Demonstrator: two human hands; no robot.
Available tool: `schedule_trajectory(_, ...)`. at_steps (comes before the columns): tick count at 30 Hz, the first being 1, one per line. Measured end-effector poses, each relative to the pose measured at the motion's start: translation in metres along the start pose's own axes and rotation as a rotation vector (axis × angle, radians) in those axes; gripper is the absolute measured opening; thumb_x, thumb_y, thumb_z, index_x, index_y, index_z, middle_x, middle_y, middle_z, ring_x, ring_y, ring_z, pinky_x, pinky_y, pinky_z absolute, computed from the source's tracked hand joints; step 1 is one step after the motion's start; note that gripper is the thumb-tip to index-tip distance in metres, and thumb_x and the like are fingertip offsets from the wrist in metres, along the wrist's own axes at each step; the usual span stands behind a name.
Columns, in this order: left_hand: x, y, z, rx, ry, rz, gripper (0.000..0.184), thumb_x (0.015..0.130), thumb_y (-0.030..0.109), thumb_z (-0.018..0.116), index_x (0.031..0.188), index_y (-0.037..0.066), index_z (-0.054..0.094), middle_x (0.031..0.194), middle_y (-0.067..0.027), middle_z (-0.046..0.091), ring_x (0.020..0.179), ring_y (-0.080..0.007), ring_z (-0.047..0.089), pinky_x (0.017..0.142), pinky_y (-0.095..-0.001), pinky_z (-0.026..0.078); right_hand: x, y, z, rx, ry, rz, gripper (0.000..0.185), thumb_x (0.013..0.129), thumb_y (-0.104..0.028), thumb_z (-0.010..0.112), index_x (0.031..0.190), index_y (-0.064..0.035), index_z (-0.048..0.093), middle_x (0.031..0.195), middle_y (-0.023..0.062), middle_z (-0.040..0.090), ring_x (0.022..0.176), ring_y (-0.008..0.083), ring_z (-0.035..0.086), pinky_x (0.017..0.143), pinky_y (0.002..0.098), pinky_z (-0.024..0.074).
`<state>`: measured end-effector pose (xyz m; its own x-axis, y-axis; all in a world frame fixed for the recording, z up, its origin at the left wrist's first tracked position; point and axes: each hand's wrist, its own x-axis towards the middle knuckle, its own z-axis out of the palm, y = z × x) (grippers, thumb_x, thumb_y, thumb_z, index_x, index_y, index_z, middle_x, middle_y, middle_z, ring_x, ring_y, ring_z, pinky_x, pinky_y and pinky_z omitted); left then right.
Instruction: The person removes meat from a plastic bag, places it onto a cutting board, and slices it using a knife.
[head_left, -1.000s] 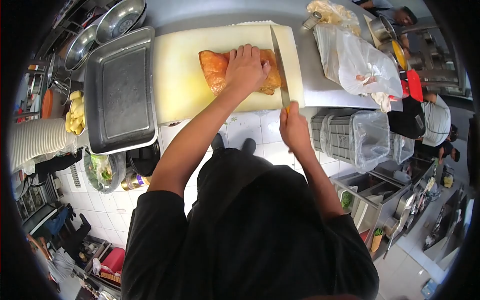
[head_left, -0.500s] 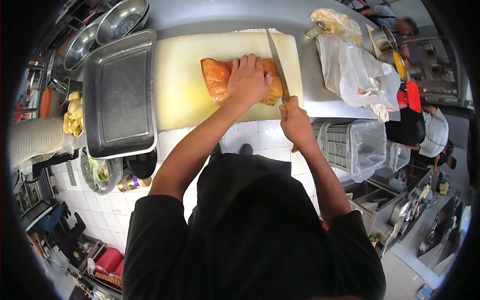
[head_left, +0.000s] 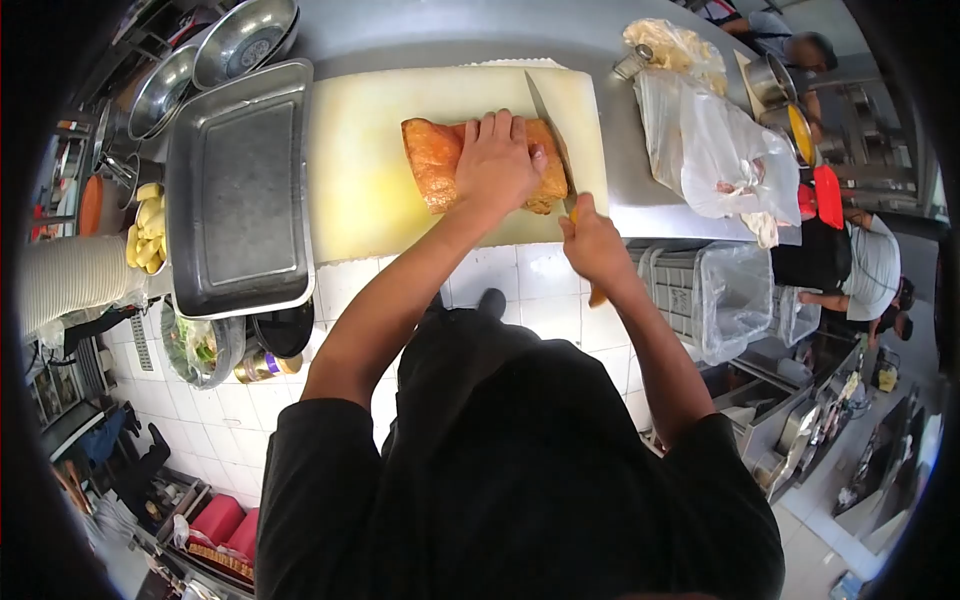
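A thick golden-brown slab, apparently roast meat (head_left: 430, 160), lies on the pale cutting board (head_left: 365, 110). Across its middle and far edge, my left hand (head_left: 497, 165) holds it down, fingers close together and thumb toward the right. My right hand (head_left: 597, 243) is wrapped around the handle of a long kitchen knife (head_left: 552, 125). The blade runs away from me along the slab's right end, its tip past the far side. Whether the edge is into the slab I cannot tell. The handle's end shows below my fist.
Left of the board sits a dark metal tray (head_left: 240, 185), with steel bowls (head_left: 245, 45) behind. Plastic bags (head_left: 715, 140) and a small jar (head_left: 632, 62) lie right. Below the counter's right side are grey crates (head_left: 670, 290). Another person (head_left: 870, 265) stands at far right.
The knife has been drawn slightly toward me and left, its tip now lower and its blade closer against the slab's right end. My left hand stays on the slab.
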<state>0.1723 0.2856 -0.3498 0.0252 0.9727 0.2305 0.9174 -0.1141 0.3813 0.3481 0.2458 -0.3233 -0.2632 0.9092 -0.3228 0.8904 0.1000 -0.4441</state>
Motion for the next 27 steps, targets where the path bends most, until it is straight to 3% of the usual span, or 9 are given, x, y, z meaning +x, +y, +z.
schedule_trajectory(4, 0.004, -0.003, 0.002, 0.007, 0.027, 0.004, 0.048, 0.089, 0.033, 0.052, 0.118, -0.005, 0.055, 0.113, -0.0172, 0.051, 0.111, -0.0312, 0.047, 0.099, -0.0441, 0.035, -0.051, 0.009, 0.001, -0.004, -0.049, 0.122, 0.029, 0.092, -0.02, 0.054, 0.106, -0.0016, 0.037, 0.077, 0.0338, 0.061, 0.076, 0.0536, 0.059, 0.071, 0.06, 0.046)
schedule_trajectory(9, 0.004, -0.005, 0.008, 0.035, 0.078, 0.026, 0.05, 0.089, 0.035, 0.05, 0.118, -0.006, 0.056, 0.115, -0.0177, 0.051, 0.112, -0.0313, 0.046, 0.102, -0.0452, 0.033, -0.024, 0.033, -0.008, 0.012, 0.093, -0.004, 0.03, 0.092, -0.022, 0.056, 0.107, -0.0007, 0.039, 0.079, 0.0332, 0.061, 0.08, 0.0519, 0.06, 0.07, 0.0572, 0.0471)
schedule_trajectory(13, 0.004, -0.008, 0.008, 0.04, 0.038, 0.023, 0.051, 0.09, 0.035, 0.049, 0.119, -0.006, 0.055, 0.117, -0.0181, 0.051, 0.113, -0.0315, 0.046, 0.104, -0.0463, 0.031, -0.005, 0.062, -0.03, 0.044, 0.192, 0.105, 0.029, 0.092, -0.021, 0.055, 0.107, 0.0003, 0.043, 0.081, 0.0324, 0.062, 0.082, 0.0514, 0.059, 0.071, 0.0556, 0.0474)
schedule_trajectory(18, 0.01, -0.019, 0.012, -0.083, 0.025, 0.013, 0.06, 0.085, 0.041, 0.058, 0.127, -0.002, 0.052, 0.127, -0.0184, 0.048, 0.121, -0.0336, 0.043, 0.106, -0.0431, 0.032, 0.001, 0.081, -0.044, 0.19, 0.218, 0.189, 0.03, 0.093, -0.025, 0.055, 0.107, 0.0008, 0.045, 0.081, 0.0327, 0.062, 0.083, 0.0511, 0.059, 0.071, 0.0537, 0.0479)
schedule_trajectory(19, 0.008, -0.026, 0.011, -0.136, 0.019, 0.001, 0.064, 0.083, 0.043, 0.062, 0.129, 0.0, 0.052, 0.129, -0.0182, 0.047, 0.123, -0.0339, 0.042, 0.107, -0.0419, 0.033, -0.006, 0.079, -0.044, 0.239, 0.239, 0.177, 0.029, 0.095, -0.025, 0.053, 0.106, -0.0002, 0.045, 0.075, 0.027, 0.063, 0.069, 0.0431, 0.064, 0.061, 0.0476, 0.0506)
schedule_trajectory(22, 0.006, -0.035, -0.04, -0.108, -0.168, 0.092, 0.083, 0.069, 0.051, 0.071, 0.133, 0.002, 0.049, 0.133, -0.02, 0.044, 0.125, -0.0369, 0.039, 0.109, -0.0427, 0.03, -0.037, 0.054, -0.05, 0.437, 0.126, 0.281, 0.024, 0.097, -0.026, 0.051, 0.109, -0.0058, 0.047, 0.061, 0.0068, 0.051, 0.041, 0.0156, 0.05, 0.038, 0.0307, 0.041)
schedule_trajectory(23, 0.006, -0.043, -0.048, -0.112, -0.274, 0.062, 0.095, 0.06, 0.053, 0.076, 0.138, 0.008, 0.045, 0.134, -0.0191, 0.044, 0.128, -0.0362, 0.037, 0.11, -0.0443, 0.028, -0.047, 0.053, -0.043, 0.483, 0.12, 0.266, 0.023, 0.097, -0.025, 0.051, 0.108, -0.0061, 0.047, 0.061, 0.0054, 0.05, 0.041, 0.0142, 0.049, 0.038, 0.0296, 0.0402)
schedule_trajectory(27, -0.001, -0.065, -0.06, 0.081, -0.356, 0.163, 0.098, 0.058, 0.053, 0.077, 0.139, 0.011, 0.042, 0.131, -0.0167, 0.046, 0.127, -0.0349, 0.04, 0.108, -0.0469, 0.029, -0.077, 0.046, -0.027, 0.617, 0.039, 0.259, 0.02, 0.097, -0.024, 0.05, 0.107, -0.0071, 0.048, 0.061, 0.0024, 0.048, 0.042, 0.0112, 0.047, 0.038, 0.027, 0.0387)
